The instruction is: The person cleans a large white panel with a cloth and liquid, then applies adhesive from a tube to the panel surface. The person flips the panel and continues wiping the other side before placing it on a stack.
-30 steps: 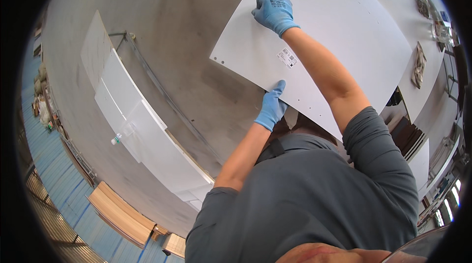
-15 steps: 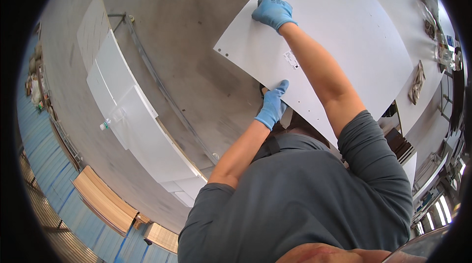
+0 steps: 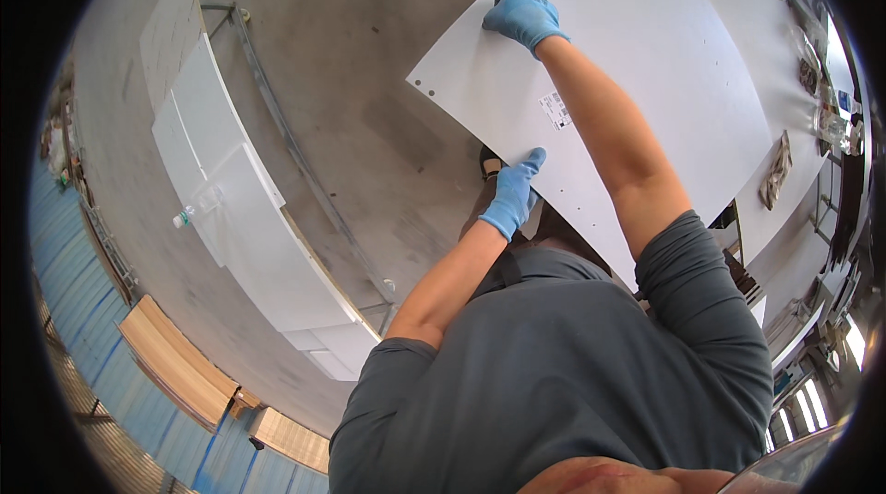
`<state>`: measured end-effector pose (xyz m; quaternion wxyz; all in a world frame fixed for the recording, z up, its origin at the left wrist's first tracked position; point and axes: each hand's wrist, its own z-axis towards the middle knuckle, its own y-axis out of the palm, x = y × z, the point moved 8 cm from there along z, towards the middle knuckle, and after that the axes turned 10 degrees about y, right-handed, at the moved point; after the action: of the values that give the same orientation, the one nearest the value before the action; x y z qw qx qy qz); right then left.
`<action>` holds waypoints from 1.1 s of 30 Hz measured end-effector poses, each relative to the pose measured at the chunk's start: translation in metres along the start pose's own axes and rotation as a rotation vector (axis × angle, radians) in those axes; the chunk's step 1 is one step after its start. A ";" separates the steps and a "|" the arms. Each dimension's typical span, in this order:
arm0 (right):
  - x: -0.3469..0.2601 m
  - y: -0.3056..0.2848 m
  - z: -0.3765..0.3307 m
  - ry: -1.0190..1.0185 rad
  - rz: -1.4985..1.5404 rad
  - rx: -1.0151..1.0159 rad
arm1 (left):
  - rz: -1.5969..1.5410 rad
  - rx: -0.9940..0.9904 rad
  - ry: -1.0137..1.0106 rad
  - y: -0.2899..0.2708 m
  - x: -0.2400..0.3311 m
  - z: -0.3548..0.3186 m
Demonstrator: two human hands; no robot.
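Note:
A large white panel (image 3: 664,78) with small drilled holes and a small label lies over a white workbench at the upper right. My left hand (image 3: 513,193), in a blue glove, grips the panel's near edge. My right hand (image 3: 522,16), also gloved in blue, rests flat on the panel's far edge, arm stretched out across its surface. My grey shirt fills the lower part of the view and hides what is under it.
A stack of white boards (image 3: 240,217) lies on a metal frame at left, with a small clear bottle (image 3: 183,216) on it. Wooden boards (image 3: 175,365) lie at lower left on a blue floor. Small tools and bags (image 3: 780,171) sit on the bench at right.
The view has swung, so the panel and both hands sit a little higher and further right. My hands keep the same hold on the panel's edges.

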<state>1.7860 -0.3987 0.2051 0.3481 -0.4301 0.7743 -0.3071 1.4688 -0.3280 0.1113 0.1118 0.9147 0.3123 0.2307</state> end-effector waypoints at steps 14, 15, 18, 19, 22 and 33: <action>0.019 -0.044 0.006 -0.155 0.183 0.492 | 0.028 -0.020 -0.026 -0.001 0.002 0.002; 0.023 -0.051 0.004 -0.158 0.168 0.587 | 0.035 -0.007 -0.041 -0.003 -0.001 0.003; -0.008 -0.031 -0.046 -0.356 -0.152 1.005 | 0.036 -0.004 0.005 -0.009 -0.011 0.013; -0.025 -0.003 -0.059 -0.540 -0.151 0.817 | 0.043 -0.008 0.013 -0.014 -0.016 0.018; -0.067 0.105 -0.165 -1.116 -0.314 0.371 | 0.190 -0.143 -0.032 -0.028 -0.033 0.045; 0.038 -0.010 -0.183 -0.824 0.536 0.394 | 0.217 -0.434 0.227 -0.035 -0.028 0.053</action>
<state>1.6284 -0.4046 0.3065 0.7640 -0.2285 0.5838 -0.1527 1.4572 -0.3216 0.0435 0.2441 0.8658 0.1661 0.4040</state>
